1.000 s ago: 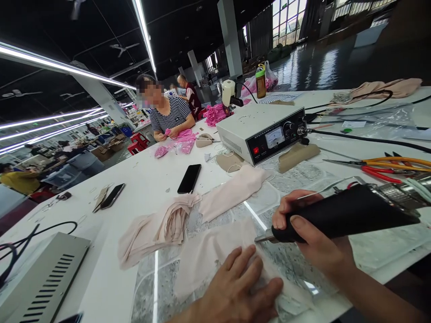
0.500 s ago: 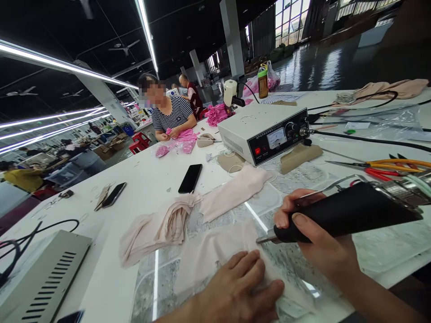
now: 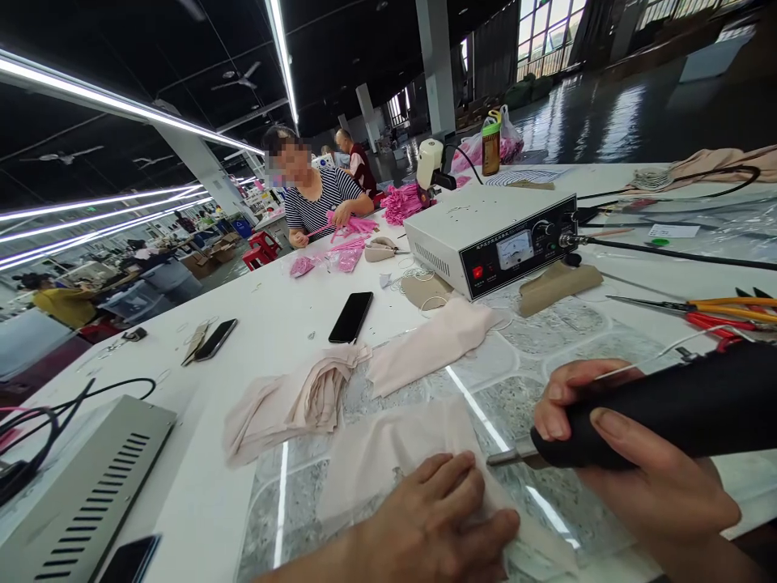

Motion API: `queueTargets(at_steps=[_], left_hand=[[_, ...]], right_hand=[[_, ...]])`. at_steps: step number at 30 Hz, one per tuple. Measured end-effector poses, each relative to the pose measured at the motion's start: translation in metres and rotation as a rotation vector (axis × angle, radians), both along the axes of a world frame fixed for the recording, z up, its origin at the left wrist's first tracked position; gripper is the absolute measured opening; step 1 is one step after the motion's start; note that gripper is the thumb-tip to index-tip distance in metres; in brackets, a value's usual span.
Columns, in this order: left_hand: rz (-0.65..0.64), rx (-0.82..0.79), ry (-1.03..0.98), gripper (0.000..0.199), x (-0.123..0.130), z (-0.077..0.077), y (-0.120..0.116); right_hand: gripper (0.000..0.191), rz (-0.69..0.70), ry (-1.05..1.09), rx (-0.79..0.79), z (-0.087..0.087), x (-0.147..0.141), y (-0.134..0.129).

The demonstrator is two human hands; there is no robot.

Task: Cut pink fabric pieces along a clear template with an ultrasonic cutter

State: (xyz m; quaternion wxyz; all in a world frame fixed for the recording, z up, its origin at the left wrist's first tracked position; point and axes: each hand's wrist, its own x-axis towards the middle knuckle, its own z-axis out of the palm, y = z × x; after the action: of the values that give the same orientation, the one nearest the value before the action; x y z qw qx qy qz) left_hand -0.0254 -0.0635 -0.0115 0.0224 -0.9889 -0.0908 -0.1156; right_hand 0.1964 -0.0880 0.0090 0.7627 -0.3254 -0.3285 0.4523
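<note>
My left hand (image 3: 434, 522) lies palm down on a pale pink piece of cloth (image 3: 397, 445), pressing it with its fingers fairly flat. My right hand (image 3: 637, 453) is wrapped round the thick black handle of a hand-held ultrasonic welding gun (image 3: 673, 405). The gun's slim metal tip points left, by the cloth's right edge, close to my left fingertips; I cannot tell if it touches. Under the cloth is a clear sheet over a grey patterned surface (image 3: 522, 397). Another pale pink piece (image 3: 430, 344) and a folded stack of such cloth (image 3: 291, 405) lie beyond.
A metal control box (image 3: 486, 235) with a dial stands behind; a second box (image 3: 91, 494) is at left. Phones (image 3: 350, 317) and pliers (image 3: 698, 308) lie about. Across the table a co-worker in a striped shirt (image 3: 328, 194) handles bright pink material.
My right hand has drawn the welding gun to the right and nearer me, so its tip has shifted off the cloth to its edge. My left hand stays in place on the cloth.
</note>
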Motion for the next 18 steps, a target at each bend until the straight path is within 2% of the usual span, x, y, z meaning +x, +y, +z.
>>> queueTargets(at_steps=[9,13,18], left_hand=[[0.003,-0.013,0.019,0.037,0.0018,0.0086,-0.0017],[0.016,-0.006,0.028,0.036,0.0021,0.0079,-0.0025],[0.019,-0.009,0.012,0.037,0.0012,0.0063,-0.0027]], right_hand=[[0.020,0.024,-0.039,0.033,0.0007,-0.0022,0.0038],[0.022,0.026,-0.043,-0.002,0.0030,-0.0038,0.0026],[0.020,-0.022,-0.073,0.034,0.0043,-0.0071,0.0017]])
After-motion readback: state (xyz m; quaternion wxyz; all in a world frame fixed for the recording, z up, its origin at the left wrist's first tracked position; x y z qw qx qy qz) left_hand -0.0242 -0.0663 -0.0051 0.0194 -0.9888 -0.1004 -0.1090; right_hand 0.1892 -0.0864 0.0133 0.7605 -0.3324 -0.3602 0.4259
